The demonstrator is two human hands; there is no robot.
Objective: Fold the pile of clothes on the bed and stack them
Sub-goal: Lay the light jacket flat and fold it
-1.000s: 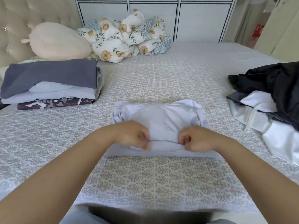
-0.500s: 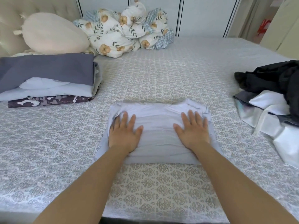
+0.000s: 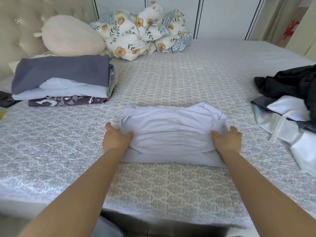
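Garment, pale lilac (image 3: 172,132), folded into a compact block, lies mid-bed near the front edge. Half a second ago both palms lay flat on top, smoothing; now they have slid out to the ends. Left hand (image 3: 116,138) grips the left end, thumb on top, fingers apparently tucked beneath. Right hand (image 3: 227,140) grasps the right end the same way. Judgement: pressing is finished, and this reads as the start of a lift.

Folded stack (image 3: 63,81) sits far left near the headboard: grey piece on top, pale layers, dark patterned one at the bottom. Likely destination for the block.

Unfolded pile (image 3: 290,103), black and white fabrics, lies at the right edge, well apart. Several items remain, so the task is partway.

Round cream pillow (image 3: 71,36) and bundled floral quilt (image 3: 142,33) at the far end of the patterned bed sheet (image 3: 171,79).
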